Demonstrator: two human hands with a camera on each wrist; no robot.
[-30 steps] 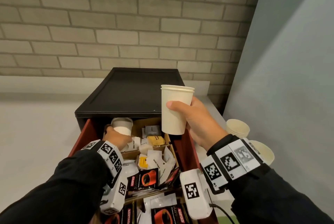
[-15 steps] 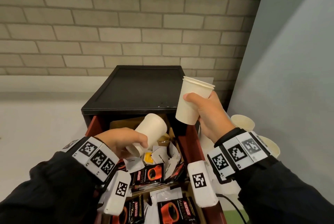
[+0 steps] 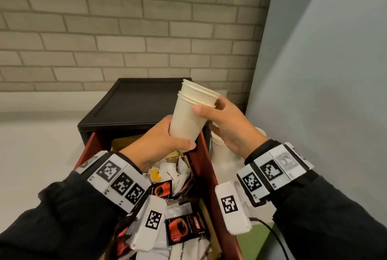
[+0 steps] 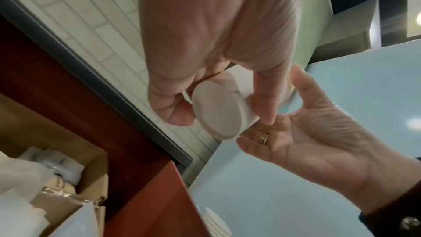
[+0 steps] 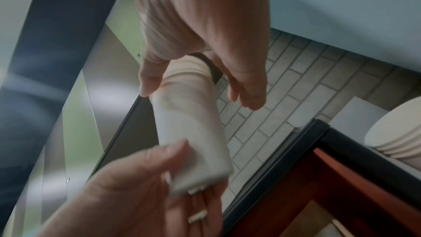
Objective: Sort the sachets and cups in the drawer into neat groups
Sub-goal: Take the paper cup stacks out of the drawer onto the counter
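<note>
A nested stack of cream paper cups (image 3: pixel 188 117) hangs tilted above the open red drawer (image 3: pixel 204 167). My left hand (image 3: pixel 163 140) grips the stack's lower end, thumb across the front; its round base (image 4: pixel 216 113) shows between thumb and fingers. My right hand (image 3: pixel 222 121) holds the same stack (image 5: pixel 191 129) just below the rims, thumb in front and fingers behind. In the drawer lie black coffee sachets (image 3: pixel 184 228) printed with a red cup, mixed with white sachets (image 3: pixel 171 173).
The black cabinet top (image 3: pixel 136 102) lies behind the drawer, against a brick wall. More stacked cups (image 3: pixel 217 140) stand on the white counter right of the drawer, close to a blue-grey side wall (image 3: pixel 314 92). A cardboard divider (image 4: pixel 95 183) sits inside the drawer.
My left hand lifted a cup out of the drawer and brought it up to the cups in my right hand. The cups are now nested and both hands hold the stack.
</note>
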